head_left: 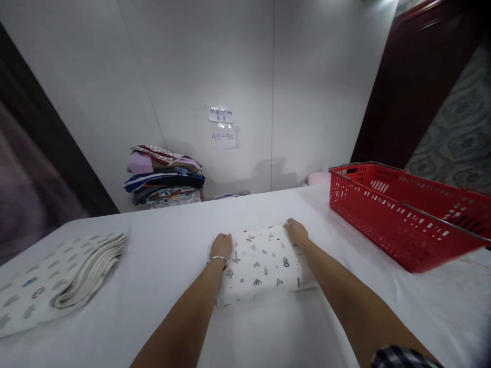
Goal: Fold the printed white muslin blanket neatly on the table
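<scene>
- Head view: left hand (221, 246) and right hand (296, 232) lie apart, flat on the far corners of the folded cloth (261, 263), mid-table (161, 286); press evenly, I'd judge, keeping edges square
- left, a cloth pile (57, 278); right, a red basket (402, 220); beyond, stacked clothes (164, 176)

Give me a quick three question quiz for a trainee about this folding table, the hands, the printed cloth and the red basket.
1. True or false: both hands rest on the folded printed cloth.
2. Which side of the table holds the red basket: A) the person's left, B) the person's right?
3. What does the left hand wear at the wrist?

Key
1. True: the right hand is at the far right corner, the left at the far left corner.
2. B; a stack of printed cloths lies at the left.
3. A thin bracelet.
</scene>
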The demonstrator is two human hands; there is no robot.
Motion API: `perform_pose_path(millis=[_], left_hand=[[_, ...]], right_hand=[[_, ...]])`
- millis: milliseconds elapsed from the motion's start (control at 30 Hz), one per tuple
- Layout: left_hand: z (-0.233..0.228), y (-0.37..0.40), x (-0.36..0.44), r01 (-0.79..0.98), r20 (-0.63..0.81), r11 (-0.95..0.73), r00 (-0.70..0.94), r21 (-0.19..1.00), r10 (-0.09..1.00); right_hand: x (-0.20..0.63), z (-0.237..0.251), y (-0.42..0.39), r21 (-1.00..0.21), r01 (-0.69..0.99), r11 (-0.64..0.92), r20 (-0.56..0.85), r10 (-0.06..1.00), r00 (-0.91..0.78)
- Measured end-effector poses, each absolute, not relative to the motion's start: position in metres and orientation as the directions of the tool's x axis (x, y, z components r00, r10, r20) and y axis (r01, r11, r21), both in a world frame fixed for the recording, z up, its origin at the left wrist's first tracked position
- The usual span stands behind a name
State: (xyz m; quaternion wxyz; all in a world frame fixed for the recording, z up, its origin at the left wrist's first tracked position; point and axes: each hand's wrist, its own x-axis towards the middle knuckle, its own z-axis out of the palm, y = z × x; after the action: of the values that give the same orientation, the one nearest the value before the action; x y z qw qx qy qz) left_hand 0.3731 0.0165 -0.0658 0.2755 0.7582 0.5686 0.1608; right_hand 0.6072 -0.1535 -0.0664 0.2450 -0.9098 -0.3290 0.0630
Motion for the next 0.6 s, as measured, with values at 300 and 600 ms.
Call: perform_pose_path(millis=[300, 600], left_hand=[[-0.043, -0.022, 0.372, 0.634, 0.252, -0.641, 0.597, 0.433, 0.761], [-0.07, -0.041, 0.383, 0.591, 0.065, -0.775, 0.784, 0.222, 0.617]], right_hand=[[0.609, -0.063, -0.156, -0.385, 0.625, -0.679, 0.031, 0.667, 0.744], [0.611, -0.056, -0.153, -0.331, 0.621, -0.71, 0.012, 0.655, 0.755]])
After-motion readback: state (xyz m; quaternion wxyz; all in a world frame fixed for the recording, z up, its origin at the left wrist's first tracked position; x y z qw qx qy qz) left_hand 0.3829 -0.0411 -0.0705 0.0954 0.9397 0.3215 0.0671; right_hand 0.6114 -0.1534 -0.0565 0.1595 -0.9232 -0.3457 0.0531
